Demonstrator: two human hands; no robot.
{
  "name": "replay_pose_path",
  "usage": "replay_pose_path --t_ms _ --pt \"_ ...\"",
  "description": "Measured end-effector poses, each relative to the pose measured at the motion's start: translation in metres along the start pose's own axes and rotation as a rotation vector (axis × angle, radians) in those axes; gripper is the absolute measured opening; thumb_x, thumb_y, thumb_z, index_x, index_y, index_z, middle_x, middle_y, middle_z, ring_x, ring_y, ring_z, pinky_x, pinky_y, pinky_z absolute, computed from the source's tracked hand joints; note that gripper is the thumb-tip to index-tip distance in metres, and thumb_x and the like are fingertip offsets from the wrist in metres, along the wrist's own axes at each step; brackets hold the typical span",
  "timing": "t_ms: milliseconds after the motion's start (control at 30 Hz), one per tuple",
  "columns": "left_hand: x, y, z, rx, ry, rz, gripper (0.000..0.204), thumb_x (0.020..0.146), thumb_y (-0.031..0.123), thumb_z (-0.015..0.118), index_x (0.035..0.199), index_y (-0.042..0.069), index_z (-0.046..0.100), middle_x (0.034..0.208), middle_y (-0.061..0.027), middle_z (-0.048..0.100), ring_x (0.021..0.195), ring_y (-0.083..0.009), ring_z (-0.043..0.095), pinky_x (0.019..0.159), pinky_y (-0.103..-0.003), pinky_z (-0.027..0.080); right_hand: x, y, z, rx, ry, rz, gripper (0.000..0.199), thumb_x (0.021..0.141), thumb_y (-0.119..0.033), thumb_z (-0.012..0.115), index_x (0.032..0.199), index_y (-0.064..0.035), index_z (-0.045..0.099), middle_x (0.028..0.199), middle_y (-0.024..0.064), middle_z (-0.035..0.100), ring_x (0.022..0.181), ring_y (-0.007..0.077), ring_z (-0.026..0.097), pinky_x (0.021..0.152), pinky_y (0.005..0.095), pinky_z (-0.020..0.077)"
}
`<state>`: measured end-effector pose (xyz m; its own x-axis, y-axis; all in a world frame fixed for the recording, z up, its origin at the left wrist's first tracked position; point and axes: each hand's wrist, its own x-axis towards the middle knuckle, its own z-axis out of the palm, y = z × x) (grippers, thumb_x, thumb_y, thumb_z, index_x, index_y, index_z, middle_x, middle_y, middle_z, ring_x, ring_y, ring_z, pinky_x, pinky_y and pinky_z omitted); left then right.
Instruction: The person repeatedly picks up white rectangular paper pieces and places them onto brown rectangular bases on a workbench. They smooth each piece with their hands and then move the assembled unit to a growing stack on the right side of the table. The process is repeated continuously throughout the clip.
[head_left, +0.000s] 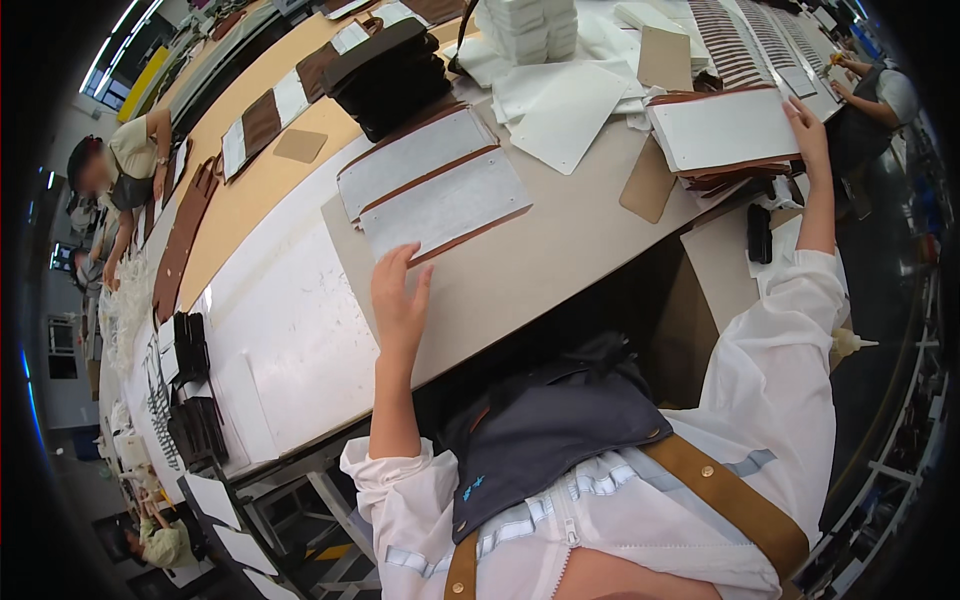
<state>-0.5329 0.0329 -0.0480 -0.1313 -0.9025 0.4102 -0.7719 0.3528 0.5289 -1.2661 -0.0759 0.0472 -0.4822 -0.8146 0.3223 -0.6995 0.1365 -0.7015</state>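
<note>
Head view: your L hand (397, 312) is at the near L corner of the front panel (450, 206), fingers open & a bit curled, thumb apart, nothing gripped; can't tell if the tips touch the edge or sit just over it. That panel, white-faced w/ a brown edge showing, lies on the table (540, 270), close up to the back panel (408, 160); can't tell if they overlap. Your R hand (812, 140) is at the R end of the stack (728, 130), white on top w/ brown layers under; fingers lie along that end, but can't tell if they pinch the top pc or only touch it. The tan card (648, 185) is just L of the stack, white sheets (565, 120) btwn stack & panels, black pile (385, 75) behind the back panel.

For good handling: R side, pinch by the edge & feel for 1 pc only, as the layers under look uneven & could drag. L side, go light w/ flat fingertips so the front panel doesn't skew vs. the back one; avoid smudging the white faces.
</note>
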Motion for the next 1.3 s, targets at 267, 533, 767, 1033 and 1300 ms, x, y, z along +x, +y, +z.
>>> replay_pose_path --t_ms 267,533,767,1033,1300 --pt "-0.002 -0.008 0.036 0.363 -0.347 -0.006 0.084 0.101 0.054 0.054 0.158 -0.002 0.031 0.168 -0.0173 0.026 0.157 -0.0308 0.020 0.127 -0.052 0.015 -0.109 -0.144 0.116 -0.023 0.145 -0.607 0.039 0.098 -0.031 0.070 0.128 -0.0057 0.069 0.129 0.0155 0.066 0.122 0.0332 0.059 0.108 0.0418 0.0431" --pt "-0.064 0.040 0.024 0.388 -0.364 0.003 0.089 0.097 0.055 0.059 0.158 -0.002 0.031 0.167 -0.0184 0.029 0.156 -0.0337 0.022 0.125 -0.053 0.017 -0.254 -0.232 0.212 0.164 -0.336 -0.715 0.035 0.092 -0.019 0.074 0.123 -0.0062 0.069 0.133 0.0129 0.061 0.129 0.0336 0.052 0.112 0.0450 0.0371" --pt "-0.064 0.041 -0.002 0.181 -0.206 -0.039 0.074 0.098 0.041 0.065 0.154 0.001 0.039 0.153 -0.0185 0.045 0.139 -0.0375 0.042 0.115 -0.052 0.030 -0.320 -0.213 0.254 0.264 -0.524 -0.742 0.036 0.088 -0.015 0.076 0.121 -0.0055 0.067 0.128 0.0142 0.062 0.127 0.0348 0.052 0.110 0.0480 0.0380" --pt "-0.037 0.037 0.009 0.123 -0.106 -0.007 0.056 0.096 0.025 0.070 0.144 0.003 0.053 0.149 -0.0183 0.049 0.139 -0.0379 0.044 0.114 -0.050 0.033 -0.253 -0.216 0.286 -0.127 -0.166 -0.731 0.065 0.085 -0.017 0.077 0.142 -0.0025 0.051 0.139 0.0177 0.053 0.133 0.0350 0.047 0.115 0.0489 0.0341" --pt "-0.055 0.055 0.002 0.013 0.010 -0.121 0.046 0.092 0.008 0.069 0.137 0.009 0.061 0.146 -0.0133 0.054 0.141 -0.0354 0.043 0.117 -0.048 0.029 -0.218 -0.223 0.341 -0.530 -0.119 -0.614 0.093 0.080 -0.014 0.075 0.159 -0.0031 0.027 0.144 0.0177 0.049 0.131 0.0299 0.050 0.115 0.0523 0.0329"
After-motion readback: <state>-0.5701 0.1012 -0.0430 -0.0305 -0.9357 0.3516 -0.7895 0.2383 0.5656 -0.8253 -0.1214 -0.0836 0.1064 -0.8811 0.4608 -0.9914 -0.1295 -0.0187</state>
